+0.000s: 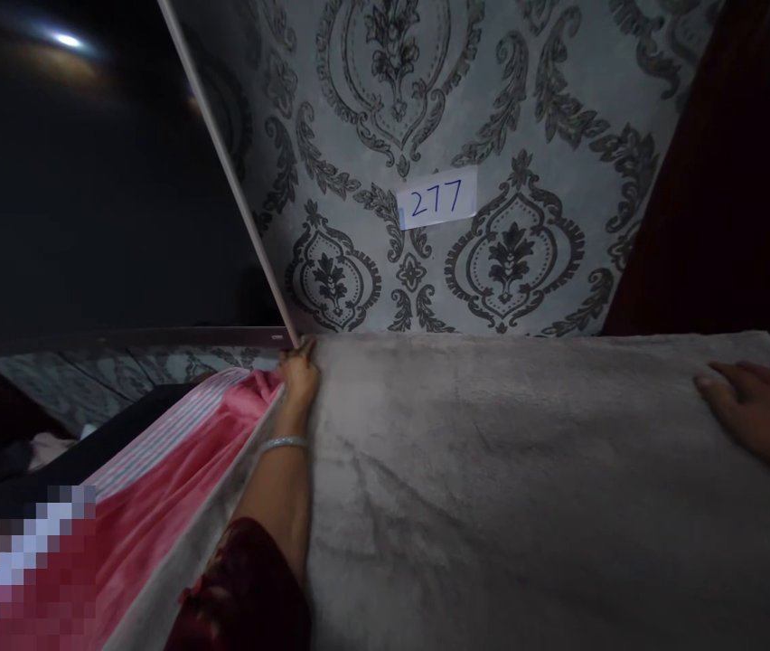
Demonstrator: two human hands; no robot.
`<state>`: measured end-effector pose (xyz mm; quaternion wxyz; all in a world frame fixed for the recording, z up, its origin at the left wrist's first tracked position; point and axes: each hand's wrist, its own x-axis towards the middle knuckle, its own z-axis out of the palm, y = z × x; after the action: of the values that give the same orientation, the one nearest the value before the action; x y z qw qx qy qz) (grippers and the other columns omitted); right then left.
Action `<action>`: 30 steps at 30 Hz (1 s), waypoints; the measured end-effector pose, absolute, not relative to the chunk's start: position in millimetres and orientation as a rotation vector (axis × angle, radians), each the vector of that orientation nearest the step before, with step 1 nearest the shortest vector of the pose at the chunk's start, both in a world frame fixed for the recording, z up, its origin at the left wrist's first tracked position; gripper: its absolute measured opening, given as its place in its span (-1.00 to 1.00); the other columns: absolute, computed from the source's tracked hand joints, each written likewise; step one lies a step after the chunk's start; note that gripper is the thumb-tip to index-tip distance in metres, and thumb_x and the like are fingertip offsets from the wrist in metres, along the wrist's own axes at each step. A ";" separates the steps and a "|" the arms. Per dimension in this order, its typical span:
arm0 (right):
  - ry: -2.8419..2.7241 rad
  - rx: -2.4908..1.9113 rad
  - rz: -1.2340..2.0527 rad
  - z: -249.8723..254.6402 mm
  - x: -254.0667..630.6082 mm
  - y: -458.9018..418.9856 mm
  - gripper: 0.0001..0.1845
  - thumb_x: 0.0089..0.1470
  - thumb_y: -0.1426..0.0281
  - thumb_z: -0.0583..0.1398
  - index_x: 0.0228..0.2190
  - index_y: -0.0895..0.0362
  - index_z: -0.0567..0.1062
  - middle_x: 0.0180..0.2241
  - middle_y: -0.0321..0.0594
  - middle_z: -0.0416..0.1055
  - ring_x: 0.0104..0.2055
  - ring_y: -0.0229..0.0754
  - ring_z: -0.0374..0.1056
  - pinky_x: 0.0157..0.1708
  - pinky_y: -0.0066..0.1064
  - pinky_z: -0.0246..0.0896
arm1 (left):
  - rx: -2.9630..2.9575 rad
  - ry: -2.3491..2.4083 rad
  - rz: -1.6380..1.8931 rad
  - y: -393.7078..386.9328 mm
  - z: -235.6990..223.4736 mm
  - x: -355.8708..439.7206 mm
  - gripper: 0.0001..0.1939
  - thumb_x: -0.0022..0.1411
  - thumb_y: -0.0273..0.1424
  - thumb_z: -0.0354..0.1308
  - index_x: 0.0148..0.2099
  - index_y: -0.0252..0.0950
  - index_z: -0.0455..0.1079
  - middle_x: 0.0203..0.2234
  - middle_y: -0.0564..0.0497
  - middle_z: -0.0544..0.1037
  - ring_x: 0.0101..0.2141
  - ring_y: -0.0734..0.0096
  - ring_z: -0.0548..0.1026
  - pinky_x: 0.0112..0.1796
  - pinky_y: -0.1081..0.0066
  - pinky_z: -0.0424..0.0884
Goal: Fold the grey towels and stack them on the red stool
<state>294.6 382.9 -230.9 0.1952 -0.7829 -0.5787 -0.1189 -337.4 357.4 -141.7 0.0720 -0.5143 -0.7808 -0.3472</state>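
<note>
A grey plush blanket [493, 470] lies spread before me, its far edge running along the foot of the wall. My left hand [300, 371] is at its far left corner, with the fingers closed over the edge; the fingertips are partly hidden. A bracelet circles that wrist, below which a dark red sleeve shows. On the right side, my right hand [765, 407] rests flat on the blanket near the far edge, fingers stretched out. Pink and striped cloth [215, 443] hangs along the left side of the blanket.
Patterned wallpaper [418, 108] with a paper label [437, 197] reading 277 rises behind the blanket. A large dark glossy screen [87, 199] with a pale frame stands at left. Dark red panelling [730, 208] borders the right. The lower left corner is pixelated.
</note>
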 end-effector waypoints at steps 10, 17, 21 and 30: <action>-1.533 -2.203 -0.282 -201.6 264.9 362.6 -0.20 0.26 0.00 -0.26 0.23 0.18 0.36 0.31 0.08 0.15 0.33 0.26 0.01 0.15 0.24 -0.01 | -1.779 -2.032 -0.519 357.3 -133.8 -294.6 -0.55 0.27 -0.46 -0.09 0.08 -0.38 0.51 -0.03 -0.29 0.54 0.05 -0.01 0.42 0.06 0.10 0.32; -2.147 -1.931 -0.332 -191.4 243.1 365.8 -0.35 0.27 0.07 -0.07 0.30 -0.01 0.24 0.35 -0.17 0.12 0.38 0.06 -0.02 0.31 0.06 -0.14 | -2.286 -1.704 -0.163 374.3 -155.9 -254.0 -0.41 0.36 -0.21 -0.11 0.38 -0.22 0.21 0.29 -0.18 0.31 0.26 0.01 0.26 0.19 0.01 0.17; -1.659 -2.337 -0.232 -193.1 271.1 364.2 -0.32 0.32 0.02 -0.17 0.33 0.00 0.19 0.39 -0.14 0.01 0.41 0.13 -0.11 0.30 0.16 -0.17 | -2.246 -1.773 -0.111 386.9 -166.3 -264.9 -0.34 0.36 -0.15 -0.19 0.42 -0.27 0.13 0.36 -0.18 0.20 0.34 -0.04 0.12 0.25 -0.08 0.04; -1.301 -2.211 -0.313 -180.3 291.0 357.5 -0.44 0.23 0.30 0.01 0.20 0.18 0.37 0.02 0.13 0.38 0.12 0.17 0.21 0.06 -0.05 0.17 | -2.222 -1.798 -0.106 388.7 -162.8 -264.0 -0.34 0.35 -0.16 -0.19 0.40 -0.32 0.17 0.34 -0.20 0.23 0.34 -0.06 0.12 0.26 -0.09 0.05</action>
<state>291.0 357.5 -180.3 0.2751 -0.8225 -0.4839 -0.1165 -264.0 388.7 -162.8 0.1403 -0.7692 -0.6223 -0.0367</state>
